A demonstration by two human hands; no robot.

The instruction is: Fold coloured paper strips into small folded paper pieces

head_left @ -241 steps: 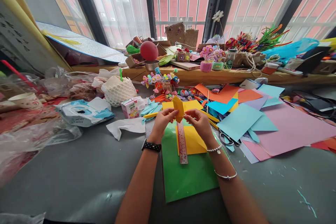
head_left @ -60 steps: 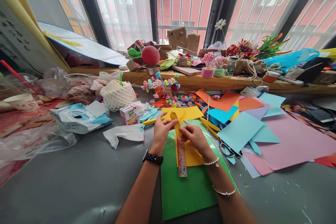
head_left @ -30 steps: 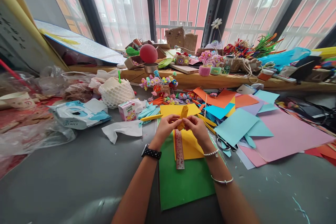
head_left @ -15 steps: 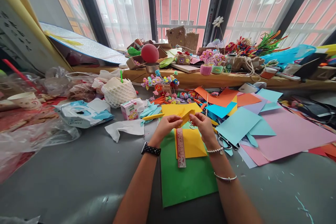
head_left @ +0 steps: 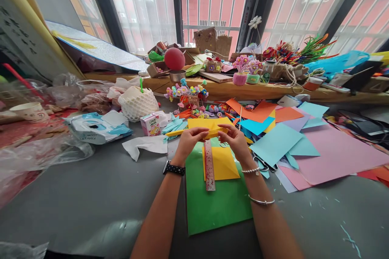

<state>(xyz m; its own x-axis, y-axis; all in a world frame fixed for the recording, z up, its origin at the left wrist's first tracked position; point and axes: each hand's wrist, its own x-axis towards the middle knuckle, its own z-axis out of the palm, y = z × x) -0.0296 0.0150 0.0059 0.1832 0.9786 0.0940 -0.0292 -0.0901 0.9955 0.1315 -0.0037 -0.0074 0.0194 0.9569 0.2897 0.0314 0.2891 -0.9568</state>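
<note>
A folded piece of yellow paper (head_left: 214, 132) is held up between my two hands, roughly level. My left hand (head_left: 191, 141) pinches its left end, and my right hand (head_left: 236, 139) pinches its right end. Below them, a pink patterned ruler (head_left: 209, 170) lies over the left part of a yellow sheet (head_left: 225, 166). Both rest on a green sheet (head_left: 219, 206). Another yellow sheet (head_left: 194, 123) lies just behind my hands. Part of a pair of scissors (head_left: 224, 144) shows under my right hand, its rest hidden.
Teal paper (head_left: 276, 141) and large pink paper (head_left: 337, 153) spread to the right, with black-handled scissors (head_left: 261, 165) at their edge. To the left lie a wet-wipe pack (head_left: 97, 127), a tissue (head_left: 146, 145) and a small pink box (head_left: 150, 124). Pipe-cleaner flowers (head_left: 187, 93) stand behind.
The folded yellow paper has turned from a slant to nearly level between my hands. My right hand has shifted slightly up and right. The ruler and sheets lie as before.
</note>
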